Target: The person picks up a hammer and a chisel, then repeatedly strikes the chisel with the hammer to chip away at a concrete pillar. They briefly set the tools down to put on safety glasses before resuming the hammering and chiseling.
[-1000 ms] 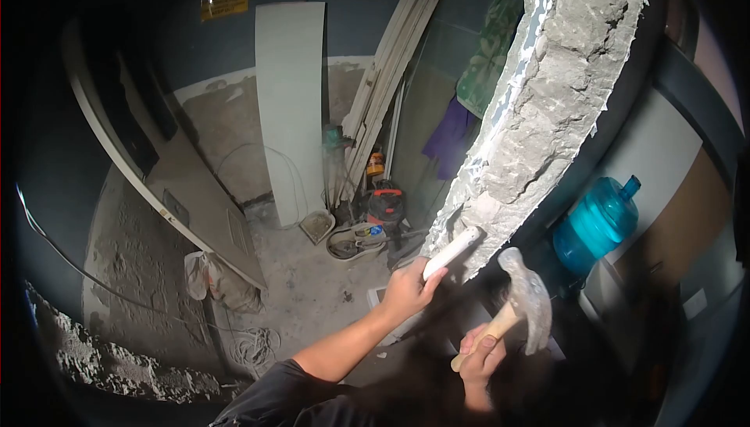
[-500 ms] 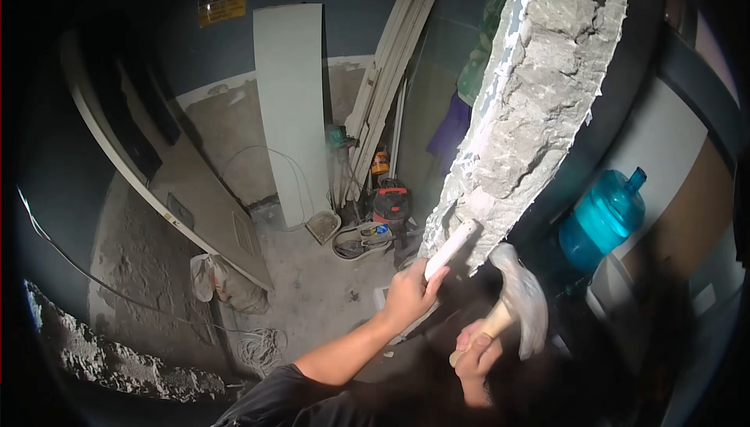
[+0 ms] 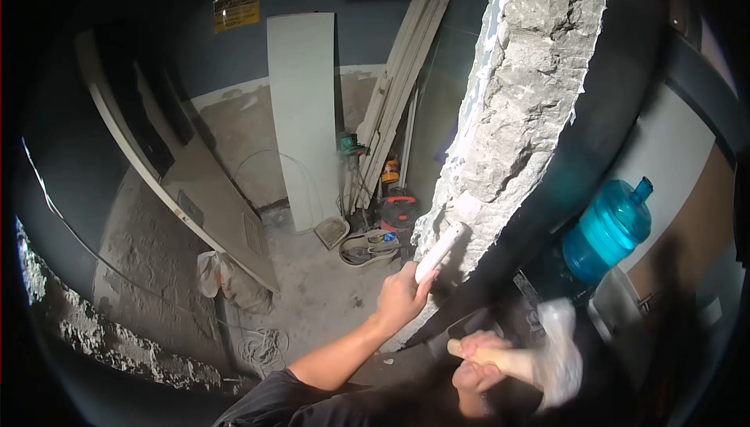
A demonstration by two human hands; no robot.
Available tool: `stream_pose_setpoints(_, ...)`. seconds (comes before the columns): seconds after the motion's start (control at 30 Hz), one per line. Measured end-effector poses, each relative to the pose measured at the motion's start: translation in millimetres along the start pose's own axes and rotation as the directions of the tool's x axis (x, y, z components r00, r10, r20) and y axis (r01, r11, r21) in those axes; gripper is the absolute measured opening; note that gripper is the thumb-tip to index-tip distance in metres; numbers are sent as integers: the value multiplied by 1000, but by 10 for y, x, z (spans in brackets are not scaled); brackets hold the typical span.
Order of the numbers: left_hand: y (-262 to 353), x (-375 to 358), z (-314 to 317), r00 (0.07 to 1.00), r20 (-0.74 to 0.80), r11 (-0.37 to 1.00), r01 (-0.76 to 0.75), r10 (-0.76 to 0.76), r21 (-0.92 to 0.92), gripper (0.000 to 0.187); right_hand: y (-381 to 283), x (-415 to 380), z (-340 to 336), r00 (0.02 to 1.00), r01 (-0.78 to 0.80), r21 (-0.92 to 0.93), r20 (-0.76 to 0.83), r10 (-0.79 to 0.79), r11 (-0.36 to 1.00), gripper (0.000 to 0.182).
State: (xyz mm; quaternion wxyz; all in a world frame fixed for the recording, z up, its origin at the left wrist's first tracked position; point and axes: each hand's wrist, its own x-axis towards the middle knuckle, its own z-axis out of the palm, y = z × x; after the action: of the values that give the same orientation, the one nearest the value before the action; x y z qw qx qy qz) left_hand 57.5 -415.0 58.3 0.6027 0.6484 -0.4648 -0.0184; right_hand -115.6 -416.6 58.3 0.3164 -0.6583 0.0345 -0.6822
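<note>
My left hand is closed round the lower end of a short white bar, which slants up and to the right. The bar's upper end overlaps the rough, broken edge of a wall, where bare grey masonry shows between ragged white plaster borders. Lower right, my right hand grips the pale handle of a hammer. Its light-coloured head is smeared by motion and points to the right, well apart from the bar and the wall.
A blue water jug stands at the right. Beyond the wall edge are a dustpan, a basin of tools and a red-black vacuum. A pale panel and long boards lean behind. Coiled cable and a sack lie left.
The hammer has swung right and away from the wall edge, its head turning outward. My left hand keeps the white bar at the wall. The view has shifted slightly.
</note>
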Motion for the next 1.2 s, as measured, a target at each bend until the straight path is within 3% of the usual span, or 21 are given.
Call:
stream_pose_setpoints(0.1, -10, -2, 29, 1000, -24, 1000, -17, 17, -1, 35, 91, -113, -37, 997, 82, 190, -15, -81, 978, 52)
stream_pose_setpoints(0.17, -8, -4, 47, 999, -36, 1000, -14, 14, -8, 35, 368, -130, 64, 989, 148, 135, 6, -150, 980, 39)
stream_pose_setpoints(0.2, -10, -18, 54, 999, -42, 1000, -14, 14, -17, 35, 659, -496, -101, 985, -115, -212, 103, 139, 970, 34)
stream_pose_setpoints(0.23, -28, -36, 57, 999, -45, 1000, -12, 12, -12, 35, 899, -861, -281, 898, -315, -545, 94, 430, 777, 30)
stream_pose_setpoints(0.33, -301, -18, 17, 995, -17, 979, 102, -101, 178, 39, 706, -735, -245, 841, -507, -362, -8, 541, 782, 27)
stream_pose_setpoints(0.37, -333, -33, -3, 995, -36, 978, 99, -94, 181, 39, 504, -625, -236, 799, -591, -172, 8, 601, 788, 31)
stream_pose_setpoints(0.43, -390, -194, -21, 995, 45, 989, 79, -86, 127, 40, 399, -378, -133, 984, -177, -85, -22, 176, 980, 38)
stream_pose_setpoints(0.5, -484, -380, -16, 990, 88, 991, 98, -106, 89, 35, 464, -327, -221, 996, -66, 196, 67, 53, 978, 43)
stream_pose_setpoints(0.57, -533, -519, -24, 969, 118, 975, -214, 219, -52, 23, 511, -383, -251, 998, 19, 201, 58, -31, 979, 51)
stream_pose_setpoints(0.63, -816, -794, -23, 965, 178, 980, -186, 195, -63, 21, 683, -577, -380, 998, 48, 315, 15, -56, 948, 30)
stream_pose_setpoints(0.7, -1039, -1054, -49, 961, 238, 990, -125, 138, -71, 22, 621, -646, -588, 938, -269, 106, 256, 235, 957, 25)
stream_pose_setpoints(0.73, -1190, -1208, -62, 962, 261, 996, -85, 87, -18, 28, 549, -684, -557, 909, -354, -37, 224, 353, 935, 21)
stream_pose_setpoints(0.77, -1335, -1285, -105, 959, 274, 997, -72, 74, -17, 28, 839, -1094, -568, 992, -62, -269, 89, 89, 961, 18)
stream_pose_setpoints(0.8, -1481, -1365, -143, 921, 361, 986, 107, -148, 132, 32, 987, -1538, -793, 937, 121, -620, 330, 117, 775, 20)
stream_pose_setpoints(0.83, -1630, -1457, -167, 835, 409, 920, 265, -368, 289, 37, 1009, -1827, -1035, 817, 375, -799, 524, 239, 471, 23)
stream_pose_setpoints(0.9, -1994, -1446, -221, 717, 410, 795, 338, -564, 503, 43, 555, -1184, -479, 911, -306, -552, 66, 407, 775, 25)
stream_pose_setpoints(0.97, -2418, -1519, -364, 734, 424, 801, 269, -530, 535, 42, 598, -1105, -518, 940, -168, -600, 142, 311, 782, 24)
stream_pose_setpoints(1.03, -2417, -1506, -520, 752, 439, 799, 190, -493, 571, 42, 611, -1015, -598, 721, -617, -313, 143, 678, 722, 20)
stream_pose_setpoints(1.1, -2000, -1367, -673, 791, 340, 828, 339, -508, 447, 37, 649, -946, -710, 638, -674, -338, 182, 748, 657, 17)
stream_pose_setpoints(1.17, -1863, -1283, -688, 871, 241, 866, 320, -429, 385, 34, 780, -896, -790, 890, -333, -304, 211, 404, 893, 16)
stream_pose_setpoints(1.2, -1781, -1236, -704, 930, 141, 902, 279, -339, 328, 31, 928, -1036, -927, 863, -356, -283, 266, 430, 891, 18)
